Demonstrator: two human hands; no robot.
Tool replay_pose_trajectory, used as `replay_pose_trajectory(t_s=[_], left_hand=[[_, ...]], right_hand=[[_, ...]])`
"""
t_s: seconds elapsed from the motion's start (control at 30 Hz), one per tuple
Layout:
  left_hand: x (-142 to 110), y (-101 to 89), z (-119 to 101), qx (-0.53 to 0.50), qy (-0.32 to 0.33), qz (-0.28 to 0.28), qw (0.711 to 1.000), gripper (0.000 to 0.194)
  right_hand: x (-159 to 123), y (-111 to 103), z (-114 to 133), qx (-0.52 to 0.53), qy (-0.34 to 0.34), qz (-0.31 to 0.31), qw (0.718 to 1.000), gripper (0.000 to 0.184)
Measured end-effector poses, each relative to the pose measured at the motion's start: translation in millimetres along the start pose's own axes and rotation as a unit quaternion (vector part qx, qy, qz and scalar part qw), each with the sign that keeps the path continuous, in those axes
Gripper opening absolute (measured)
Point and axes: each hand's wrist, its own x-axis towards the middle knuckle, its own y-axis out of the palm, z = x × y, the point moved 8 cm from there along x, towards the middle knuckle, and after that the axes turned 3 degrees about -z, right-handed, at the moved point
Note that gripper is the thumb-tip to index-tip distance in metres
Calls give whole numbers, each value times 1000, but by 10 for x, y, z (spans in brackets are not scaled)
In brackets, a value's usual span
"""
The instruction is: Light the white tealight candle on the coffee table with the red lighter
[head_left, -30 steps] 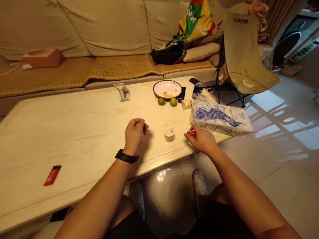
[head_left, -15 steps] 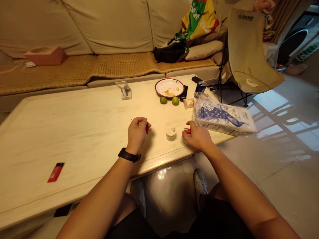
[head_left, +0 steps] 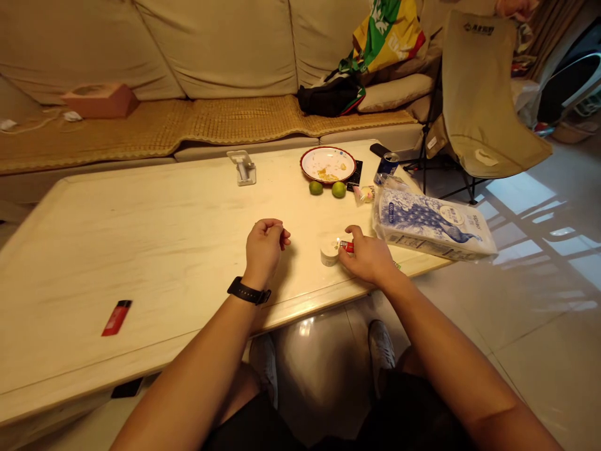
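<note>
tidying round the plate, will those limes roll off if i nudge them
Probably, yes. The limes look round and smooth, and the table looks flat and hard, so a light push could send one rolling. The plate sits just behind them and might stop one going that way, but the other directions look open.

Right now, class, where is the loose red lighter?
In the head view, the red lighter lies on the left of the table, near its front edge and well left of the left hand.
</note>
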Motion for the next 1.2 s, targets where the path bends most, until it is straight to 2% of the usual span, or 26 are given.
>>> replay_pose_trajectory(t_s=[0.33, 0.53, 0.73, 0.83, 0.93, 1.2], left_hand=[[16, -6, 28, 1, 4, 3, 1000, 14], [19, -6, 32, 5, 7, 1, 1000, 15], [13, 41, 55, 8, 13, 8, 1000, 15], [-1, 76, 75, 12, 13, 11, 1000, 16], [-18, 98, 91, 18, 9, 14, 1000, 16], [-1, 49, 67, 16, 12, 13, 1000, 15]], right_hand=[[-17, -48, -52, 9, 8, -17, 1000, 55], [-89, -110, -297, 13, 50, -29, 998, 72], [-264, -131, -586, -10, 77, -27, 997, 67], [-315, -129, -637, -15, 84, -24, 996, 61], [-300, -107, -577, -11, 75, -19, 997, 57], [-113, -34, -186, -4, 28, 2, 1000, 57]])
